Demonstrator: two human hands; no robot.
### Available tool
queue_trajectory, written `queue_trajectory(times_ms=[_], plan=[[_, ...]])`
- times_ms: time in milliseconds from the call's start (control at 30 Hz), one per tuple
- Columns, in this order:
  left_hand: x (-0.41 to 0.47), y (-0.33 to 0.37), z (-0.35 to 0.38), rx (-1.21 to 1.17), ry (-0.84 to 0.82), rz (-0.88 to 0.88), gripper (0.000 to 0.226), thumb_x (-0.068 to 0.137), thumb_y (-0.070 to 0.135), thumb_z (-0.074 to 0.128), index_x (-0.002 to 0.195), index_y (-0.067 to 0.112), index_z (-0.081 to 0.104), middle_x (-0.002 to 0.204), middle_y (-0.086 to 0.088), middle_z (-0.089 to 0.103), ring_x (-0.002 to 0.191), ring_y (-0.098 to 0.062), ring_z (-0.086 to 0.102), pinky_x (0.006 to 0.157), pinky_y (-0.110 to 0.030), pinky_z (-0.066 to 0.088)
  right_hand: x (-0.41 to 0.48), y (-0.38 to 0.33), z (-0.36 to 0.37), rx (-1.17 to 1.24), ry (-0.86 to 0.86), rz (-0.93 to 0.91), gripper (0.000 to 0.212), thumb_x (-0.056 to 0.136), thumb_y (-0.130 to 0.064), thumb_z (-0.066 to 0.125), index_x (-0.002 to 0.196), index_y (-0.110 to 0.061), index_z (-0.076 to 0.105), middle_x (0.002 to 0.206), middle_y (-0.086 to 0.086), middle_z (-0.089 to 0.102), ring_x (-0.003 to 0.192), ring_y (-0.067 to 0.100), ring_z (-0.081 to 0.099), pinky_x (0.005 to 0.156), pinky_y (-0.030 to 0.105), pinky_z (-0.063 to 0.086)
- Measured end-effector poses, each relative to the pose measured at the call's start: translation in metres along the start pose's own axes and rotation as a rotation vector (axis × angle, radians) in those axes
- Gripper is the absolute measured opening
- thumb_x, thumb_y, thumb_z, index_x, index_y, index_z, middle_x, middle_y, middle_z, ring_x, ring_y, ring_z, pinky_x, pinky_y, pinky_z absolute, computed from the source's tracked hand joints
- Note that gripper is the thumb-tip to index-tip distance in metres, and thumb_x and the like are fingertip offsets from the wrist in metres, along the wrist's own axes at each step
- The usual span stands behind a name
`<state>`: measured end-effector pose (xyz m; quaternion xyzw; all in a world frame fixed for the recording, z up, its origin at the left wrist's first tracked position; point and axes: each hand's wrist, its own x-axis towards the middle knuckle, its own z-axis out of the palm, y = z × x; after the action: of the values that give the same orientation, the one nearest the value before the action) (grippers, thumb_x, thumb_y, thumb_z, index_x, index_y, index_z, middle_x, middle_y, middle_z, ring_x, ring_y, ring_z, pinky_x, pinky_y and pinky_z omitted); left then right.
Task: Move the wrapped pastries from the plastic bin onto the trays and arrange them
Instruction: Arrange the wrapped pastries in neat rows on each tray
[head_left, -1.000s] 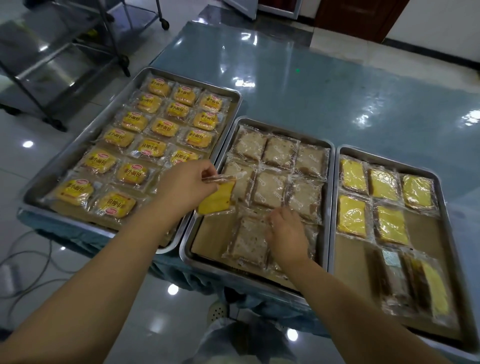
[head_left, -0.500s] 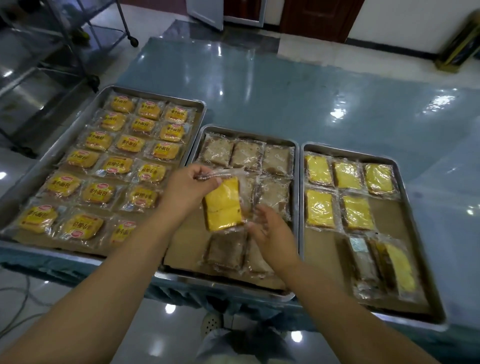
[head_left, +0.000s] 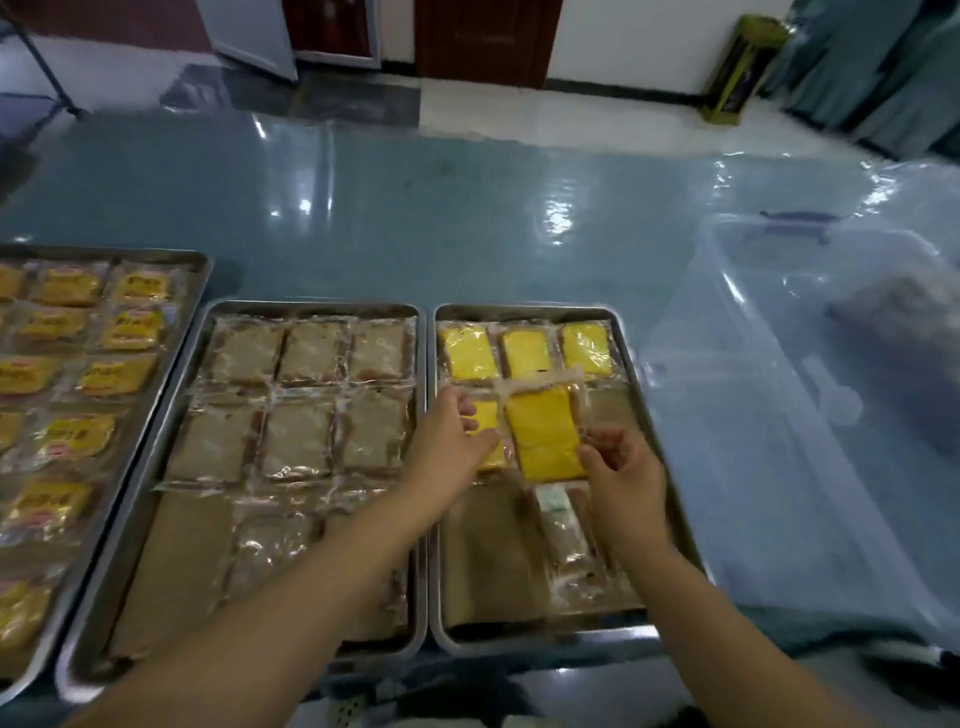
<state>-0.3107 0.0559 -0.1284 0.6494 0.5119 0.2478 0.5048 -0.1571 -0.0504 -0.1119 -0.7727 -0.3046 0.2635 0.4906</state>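
Note:
I hold a yellow wrapped pastry (head_left: 545, 431) low over the second row of the right tray (head_left: 519, 310). My left hand (head_left: 449, 441) pinches its wrapper at the left edge, and my right hand (head_left: 626, 467) pinches its near right corner. Three yellow pastries (head_left: 527, 353) fill that tray's back row. Another yellow one (head_left: 488, 421) lies partly under my left fingers. Two other wrapped pastries (head_left: 563, 530) lie at the tray's front. The clear plastic bin (head_left: 779, 441) stands to the right of the tray.
The middle tray (head_left: 311, 307) holds several brown wrapped pastries (head_left: 306, 353). The left tray (head_left: 200, 280) is filled with labelled yellow ones (head_left: 127, 332). All stand on a glossy blue-green table (head_left: 415, 218). A pale bundle (head_left: 893, 322) lies inside the bin.
The yellow pastry has travelled from over the middle tray to over the right tray. My right hand has taken hold of its corner. My view has swung right, bringing the bin in.

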Motion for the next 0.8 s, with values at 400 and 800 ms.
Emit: queue_trajectory(times_ms=[400, 800], plan=[[0.014, -0.012, 0.142, 0.891, -0.618, 0.678, 0.067, 0.085, 0.051, 0.050, 0.144, 0.029, 0.029, 0.155, -0.008, 0.017, 0.137, -0.029, 0.016, 0.110, -0.043, 0.015, 0.072, 0.050, -0.049, -0.306, 0.292, -0.110, 0.020, 0.087, -0.009, 0.058, 0.093, -0.027, 0.055, 0.090, -0.006, 0.061, 0.081, 0.010, 0.054, 0.072, 0.025, 0.038], [0.003, -0.032, 0.112, 0.779, -0.720, 0.550, 0.061, 0.078, 0.055, 0.050, 0.135, 0.037, 0.042, 0.145, -0.002, 0.034, 0.132, -0.020, 0.024, 0.108, -0.043, 0.017, 0.090, 0.065, -0.045, -0.370, 0.151, -0.065, 0.016, 0.091, -0.011, 0.052, 0.097, -0.027, 0.052, 0.088, -0.009, 0.056, 0.076, 0.005, 0.051, 0.063, 0.015, 0.036]])
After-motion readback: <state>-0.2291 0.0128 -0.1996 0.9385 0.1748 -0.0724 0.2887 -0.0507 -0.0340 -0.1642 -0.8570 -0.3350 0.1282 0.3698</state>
